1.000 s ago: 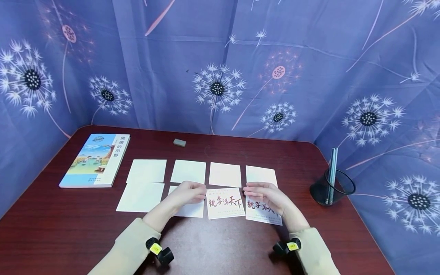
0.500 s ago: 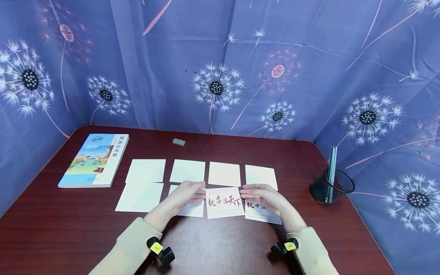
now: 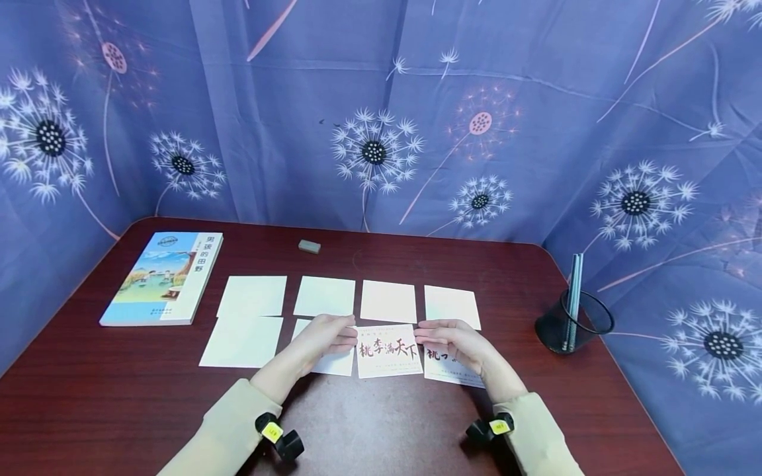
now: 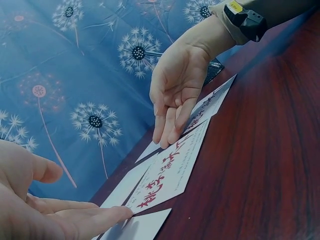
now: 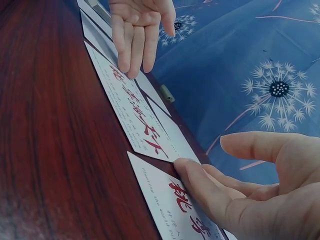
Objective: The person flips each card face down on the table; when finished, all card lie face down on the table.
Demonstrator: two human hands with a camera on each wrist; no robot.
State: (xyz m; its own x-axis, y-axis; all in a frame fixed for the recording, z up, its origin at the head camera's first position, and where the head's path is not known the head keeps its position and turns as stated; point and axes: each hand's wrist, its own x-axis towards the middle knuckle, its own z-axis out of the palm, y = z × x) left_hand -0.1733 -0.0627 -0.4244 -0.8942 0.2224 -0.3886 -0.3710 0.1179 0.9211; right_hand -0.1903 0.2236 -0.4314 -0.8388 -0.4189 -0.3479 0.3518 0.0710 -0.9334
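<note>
A white card with red Chinese writing (image 3: 389, 354) lies flat on the table between my two hands. My left hand (image 3: 323, 340) has its fingers extended, their tips at the card's left edge; it partly covers a blank white card (image 3: 336, 363). On the other side my right hand (image 3: 461, 340) reaches in with straight fingers, the tips at the card's right edge. Below that hand, a second card with the same red writing (image 3: 452, 373) is partly hidden. In both wrist views the thumbs stand away from the fingers, and neither hand pinches anything.
Behind the hands lies a row of several blank white cards (image 3: 388, 302), with another blank card (image 3: 241, 342) at left. A book (image 3: 161, 277) rests at far left, an eraser (image 3: 309, 246) at the back. The black mesh pen holder (image 3: 550, 330) stands at right with pens inside.
My right hand has shifted slightly left, bringing its fingertips to the middle card's right edge and covering more of the right-hand card. The left hand has stayed nearly still.
</note>
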